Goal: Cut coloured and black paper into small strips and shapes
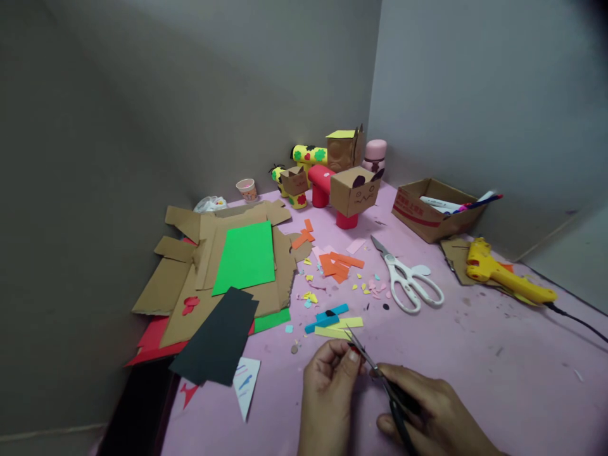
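Head view, hands: left hand (327,380) pinching a tiny red scrap (355,350) between thumb and fingertips; right hand (432,408) closed around the dark handles of small scissors (375,367), fingers wrapped on them.
Head view, blades: standing slightly apart, tips pointing up and away, meeting the scrap just beside the left thumb.
Head view, scrap's place: sitting low in the middle of the pink table (475,354), just in front of the strips.
Handling, judged: seeming feather-light, thin and floppy, easily crumpled or dropped; gripping best at the edge away from the blades, lightly.
Counts, scissors: two pairs, the small dark one in hand and white scissors (408,282) lying open further back.
Counts, strips near hands: one blue strip (327,316), two yellow strips (339,327).
Counts, sheets at left: one green sheet (244,256), one black sheet (216,342), resting on torn cardboard (180,285).
Counts, other: one yellow glue gun (503,275), one cardboard box (434,209) holding markers, orange pieces (339,265) too jumbled for counting.
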`<state>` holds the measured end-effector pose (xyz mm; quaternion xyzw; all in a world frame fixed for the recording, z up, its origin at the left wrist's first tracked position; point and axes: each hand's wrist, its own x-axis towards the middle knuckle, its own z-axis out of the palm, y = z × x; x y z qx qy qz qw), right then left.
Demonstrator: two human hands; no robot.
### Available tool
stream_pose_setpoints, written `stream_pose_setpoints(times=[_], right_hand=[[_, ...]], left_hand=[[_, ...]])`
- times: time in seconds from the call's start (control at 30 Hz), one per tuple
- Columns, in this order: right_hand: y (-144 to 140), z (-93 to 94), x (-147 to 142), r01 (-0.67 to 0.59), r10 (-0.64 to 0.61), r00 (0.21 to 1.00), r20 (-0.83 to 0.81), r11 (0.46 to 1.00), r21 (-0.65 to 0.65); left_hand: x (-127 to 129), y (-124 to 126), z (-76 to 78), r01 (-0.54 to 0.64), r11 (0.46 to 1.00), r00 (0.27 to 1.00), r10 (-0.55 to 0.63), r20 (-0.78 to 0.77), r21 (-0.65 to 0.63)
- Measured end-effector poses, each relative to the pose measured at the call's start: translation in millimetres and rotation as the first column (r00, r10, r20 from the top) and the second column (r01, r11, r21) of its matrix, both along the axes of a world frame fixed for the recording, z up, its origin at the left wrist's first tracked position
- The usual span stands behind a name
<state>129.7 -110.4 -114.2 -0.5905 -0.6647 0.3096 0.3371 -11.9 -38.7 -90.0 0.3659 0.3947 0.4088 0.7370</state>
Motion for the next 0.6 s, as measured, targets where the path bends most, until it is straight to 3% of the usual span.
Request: stream_pose_setpoints(times=[0.2,0.6], right_hand=[[-1.8,-1.5,2.5,-0.003,0.001,1.0,0.023,0.998,0.056],[-0.6,4.5,1.9,-0.017,0.017,0.996,0.085,1.0,0.002]], left_hand=[[1.2,-0.5,-1.4,-0.006,1.0,1.0,0.006,-0.012,0.011],[0.0,0.8,0.6,-0.053,0.999,0.999,0.053,0.003,-0.012]])
